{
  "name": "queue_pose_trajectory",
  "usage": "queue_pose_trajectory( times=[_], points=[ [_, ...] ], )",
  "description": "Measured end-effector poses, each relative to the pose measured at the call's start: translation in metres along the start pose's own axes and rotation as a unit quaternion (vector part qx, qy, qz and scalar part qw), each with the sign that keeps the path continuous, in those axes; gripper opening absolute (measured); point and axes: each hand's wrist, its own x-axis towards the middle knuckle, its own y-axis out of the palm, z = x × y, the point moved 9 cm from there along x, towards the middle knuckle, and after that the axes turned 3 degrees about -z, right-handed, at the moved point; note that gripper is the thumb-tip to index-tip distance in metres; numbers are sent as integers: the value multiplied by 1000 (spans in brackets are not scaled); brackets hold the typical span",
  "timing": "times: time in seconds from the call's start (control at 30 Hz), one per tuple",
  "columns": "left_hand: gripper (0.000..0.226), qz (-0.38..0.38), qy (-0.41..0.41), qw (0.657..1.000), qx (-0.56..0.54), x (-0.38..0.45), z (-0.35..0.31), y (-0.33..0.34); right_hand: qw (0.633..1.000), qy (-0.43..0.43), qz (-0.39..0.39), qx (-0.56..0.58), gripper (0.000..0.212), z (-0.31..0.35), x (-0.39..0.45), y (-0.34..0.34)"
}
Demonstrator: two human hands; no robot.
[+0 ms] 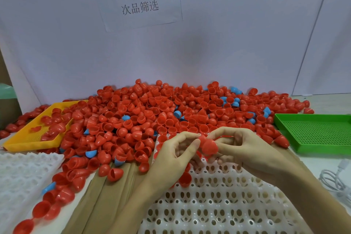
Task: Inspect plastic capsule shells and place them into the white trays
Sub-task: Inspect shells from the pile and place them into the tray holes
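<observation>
Head view, shell in hand: a red capsule shell [209,147] is held up between both hands, above the far edge of the white tray [218,201] that lies in front of the person.
Handling: from the look of it, thin moulded plastic, very light, smooth and a bit slippery; I'd judge it stiff enough to keep its dome but liable to flex or crack if squeezed hard. Best taken at the rim or lightly across the dome with fingertips.
Left hand [177,154]: fingers curled, thumb pressed against the left side of the shell, pinching it.
Right hand [241,148]: fingers curled round the shell's right side, also holding it; which fingertips actually touch is partly hidden.
Supply: a big heap of red shells [161,112], with a few blue ones, covers the worktop behind the hands.
Tray: some cups along its far edge already hold red shells; most cups stand unfilled.
Other: a second white tray [22,176] at left, a yellow tray [28,143] and a green tray [315,133] to either side.
</observation>
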Motion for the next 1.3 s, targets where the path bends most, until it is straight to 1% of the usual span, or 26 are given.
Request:
queue_pose_trajectory(
  times=[0.17, 0.23, 0.27, 0.3, 0.33, 0.37, 0.4, 0.47, 0.53, 0.57, 0.63, 0.8, 0.93, 1.0, 1.07, 1.1, 1.17, 1.3],
  points=[
    [24, 1, 15, 999, 32, -1, -1, -1, 994, -38, -33, -96, 13, 5, -1, 0],
    [26, -17, 29, 997, 68, 0, -3, -7, 989, -53, -49, -129, 9, 7, 0, -2],
    [25, -41, 38, 993, 102, 0, -3, -13, 986, -57, -58, -149, 9, 8, 0, -4],
    [24, -75, 55, 984, 151, 0, -5, -21, 981, -61, -65, -172, 9, 9, 2, -6],
    [22, -113, 76, 968, 210, -1, -9, -30, 975, -63, -65, -202, 10, 9, 3, -6],
    [20, -142, 93, 948, 270, -2, -12, -37, 967, -64, -61, -239, 10, 8, 3, -5],
    [18, -153, 101, 928, 324, -2, -14, -41, 956, -65, -52, -282, 10, 6, 4, -2],
    [18, -137, 96, 902, 399, 0, -9, -43, 931, -64, -31, -359, 6, -1, 5, 7],
    [19, -108, 83, 891, 434, 2, 1, -41, 905, -65, -21, -420, 4, -8, 5, 14],
    [19, -97, 82, 887, 444, 2, 5, -39, 895, -69, -21, -441, 4, -9, 5, 16],
    [20, -91, 83, 882, 455, 3, 8, -37, 886, -74, -20, -458, 4, -9, 6, 18],
    [20, -91, 74, 880, 459, 5, 15, -38, 890, -70, -8, -450, 4, -13, 7, 19],
    [20, -89, 86, 875, 468, 4, 12, -35, 886, -71, -4, -458, 5, -15, 8, 19],
    [23, -73, 105, 877, 463, 2, 7, -30, 891, -68, 16, -448, 4, -13, 12, 21],
    [30, -34, 117, 883, 454, 1, 6, -21, 901, -70, 25, -427, 10, -7, 19, 19],
    [32, -13, 121, 881, 457, 0, 7, -16, 902, -75, 15, -424, 12, -1, 24, 15],
    [37, 10, 128, 874, 469, -1, 10, -9, 893, -93, -21, -440, 10, 11, 42, 2],
    [39, 12, 146, 868, 474, -2, 8, -7, 842, -125, -128, -510, 4, 32, 89, -34]
  ],
)
